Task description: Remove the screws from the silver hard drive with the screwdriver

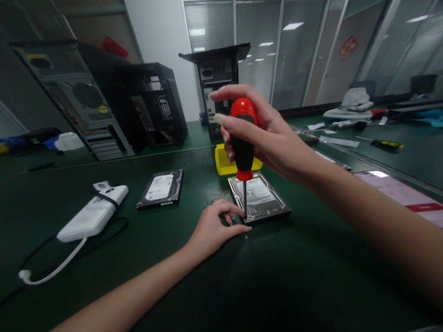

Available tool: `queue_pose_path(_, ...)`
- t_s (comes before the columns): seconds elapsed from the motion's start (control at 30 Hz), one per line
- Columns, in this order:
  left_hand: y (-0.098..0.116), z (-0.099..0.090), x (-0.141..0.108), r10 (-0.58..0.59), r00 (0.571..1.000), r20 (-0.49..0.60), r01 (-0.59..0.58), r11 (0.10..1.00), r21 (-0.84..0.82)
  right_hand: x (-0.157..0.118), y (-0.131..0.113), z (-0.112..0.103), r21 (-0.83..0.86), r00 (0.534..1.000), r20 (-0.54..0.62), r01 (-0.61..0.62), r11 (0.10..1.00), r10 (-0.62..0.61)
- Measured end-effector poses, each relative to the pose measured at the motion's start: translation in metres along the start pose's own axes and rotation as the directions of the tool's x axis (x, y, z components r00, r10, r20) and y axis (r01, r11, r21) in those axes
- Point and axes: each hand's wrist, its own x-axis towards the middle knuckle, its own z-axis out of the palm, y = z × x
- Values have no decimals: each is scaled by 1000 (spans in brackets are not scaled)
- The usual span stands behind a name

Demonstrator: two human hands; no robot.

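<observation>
A silver hard drive [267,203] lies flat on the green table in front of me. My right hand [263,130] grips a screwdriver [243,150] with a red and black handle, held nearly upright. Its shaft reaches down to the near left corner of the drive, where the tip meets a spot too small to make out. My left hand [219,221] pinches that same corner, forefinger on the edge and thumb at the near side. Just in front of the thumb is a tiny object [246,237], perhaps a screw. Behind the drive stands a yellow holder [221,160], partly hidden by my right hand.
Another hard drive [160,188] lies to the left, near a white power strip [94,213] with its cord. Computer cases [113,93] stand at the back. On the right are a yellow and black screwdriver [386,144], a pink sheet [410,196] and assorted parts.
</observation>
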Motion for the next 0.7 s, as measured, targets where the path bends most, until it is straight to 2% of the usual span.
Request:
queue_pose_path(0.27,1,-1,0,-12,1000,6,13,999,-35,1,0,-16,-4,997,-18,-76,997,76)
queue_pose_path(0.43,2,-1,-1,-22,1000,9,22,999,-47,-5,3,-23,6,999,-44,-18,1000,18)
queue_pose_path(0.6,2,-1,-1,-19,1000,1,19,998,-60,-7,6,-17,66,999,-40,22,998,-20)
queue_pose_path(0.7,1,-1,-2,-17,1000,-3,17,998,-52,-5,4,-10,103,999,-31,-9,995,13)
